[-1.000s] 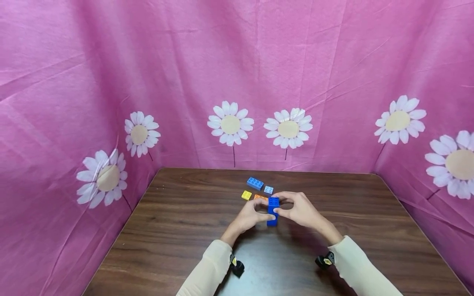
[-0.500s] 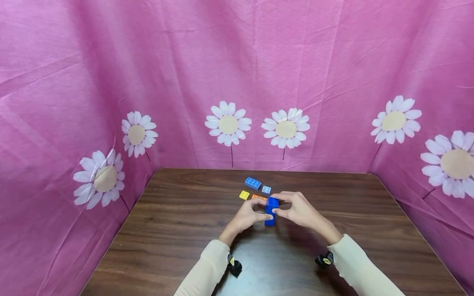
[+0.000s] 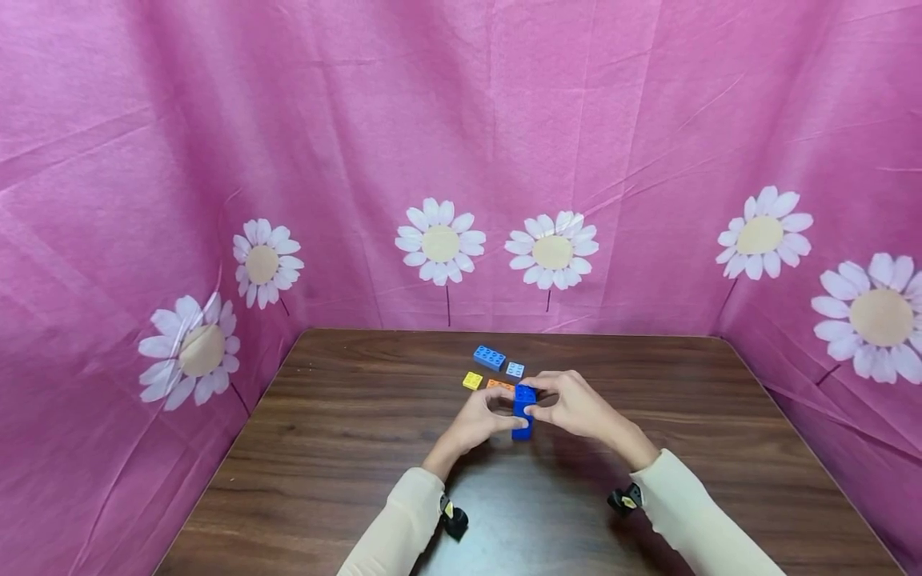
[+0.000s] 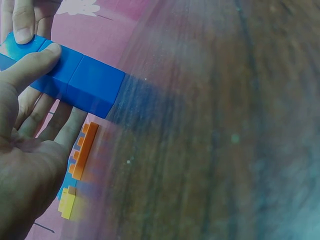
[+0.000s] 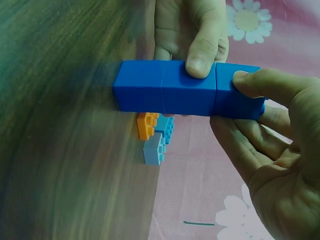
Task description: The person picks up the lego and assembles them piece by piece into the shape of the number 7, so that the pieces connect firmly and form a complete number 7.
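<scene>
A tower of 3 dark blue toy bricks (image 3: 523,430) stands upright on the table, studs on top. My left hand (image 3: 479,420) grips the tower's middle from the left, its thumb on the near face and its fingers behind. From the right, my right hand (image 3: 579,406) pinches the top brick (image 5: 225,90) between thumb and fingers. The seams between the bricks look closed in the right wrist view. Just behind the hands lies an orange brick (image 3: 499,385), partly covered by the left hand.
Past the orange brick lie a yellow brick (image 3: 472,380), a light blue brick (image 3: 515,369) and a longer mid-blue brick (image 3: 489,357). The brown wooden table (image 3: 346,432) is bordered at the back and sides by a pink flowered cloth (image 3: 360,160).
Both hands keep their hold on the blue tower. The whole head view has shifted slightly, with the scene sliding a little to the left; the bricks on the table lie as before.
</scene>
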Demonstrator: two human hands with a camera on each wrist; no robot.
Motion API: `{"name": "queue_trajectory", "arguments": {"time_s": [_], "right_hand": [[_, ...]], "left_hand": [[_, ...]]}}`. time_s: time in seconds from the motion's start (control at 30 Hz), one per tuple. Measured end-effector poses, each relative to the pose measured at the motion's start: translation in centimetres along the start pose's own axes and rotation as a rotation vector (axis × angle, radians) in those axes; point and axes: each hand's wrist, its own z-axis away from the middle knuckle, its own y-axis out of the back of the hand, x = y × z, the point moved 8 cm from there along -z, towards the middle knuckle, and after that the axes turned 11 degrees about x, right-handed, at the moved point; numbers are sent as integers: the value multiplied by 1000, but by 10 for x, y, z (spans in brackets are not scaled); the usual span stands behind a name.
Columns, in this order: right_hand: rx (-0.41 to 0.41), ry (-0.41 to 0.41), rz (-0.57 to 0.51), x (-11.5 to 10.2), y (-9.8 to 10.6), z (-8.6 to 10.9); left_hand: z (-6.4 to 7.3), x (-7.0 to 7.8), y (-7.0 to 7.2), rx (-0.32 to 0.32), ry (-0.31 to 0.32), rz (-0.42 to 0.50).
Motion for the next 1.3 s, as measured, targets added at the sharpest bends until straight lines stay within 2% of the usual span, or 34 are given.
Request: {"name": "queue_trajectory", "arguments": {"time_s": [0.17,0.43,0.6,0.8,1.03,1.17,1.3], "right_hand": [[-14,4,3,1,-2,-1],[-16,55,65,-4,-1,-3],[-43,32,76,-4,0,-4],[-23,15,76,-3,-1,-1],[-39,-12,81,-2,-7,3],[-2,-27,50,1,-5,3],[51,-66,-9,15,-4,9]], "left_hand": [[0,0,0,11,3,-6],[2,2,0,17,5,-9],[3,3,-2,17,15,-3],[4,3,-2,21,18,6],[7,-1,0,16,17,-42],[6,1,-2,10,4,-9],[5,0,-6,3,18,25]]}}
